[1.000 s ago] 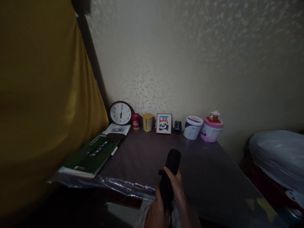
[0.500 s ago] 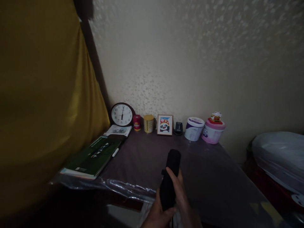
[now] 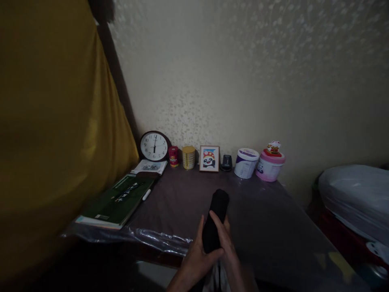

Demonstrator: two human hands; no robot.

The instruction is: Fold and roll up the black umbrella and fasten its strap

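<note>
A black folded umbrella is held between both hands over the near part of the table, its thick end pointing away from me. My left hand wraps the lower left side, with the thumb across the front and the fingers up along the edge. On the right side my right hand grips higher up, thumb lying on the cloth and fingers behind. The umbrella's lower end is hidden by my hands and is dark.
On the dark plastic-covered table lie a green book and a white pen. Along the wall stand a clock, a red can, a yellow-lidded jar, a panda picture frame, a white tub and a pink tub.
My left hand has moved up around the umbrella, and its fingers now cover where a small tab stuck out. The umbrella has shifted slightly left, as has the whole view.
</note>
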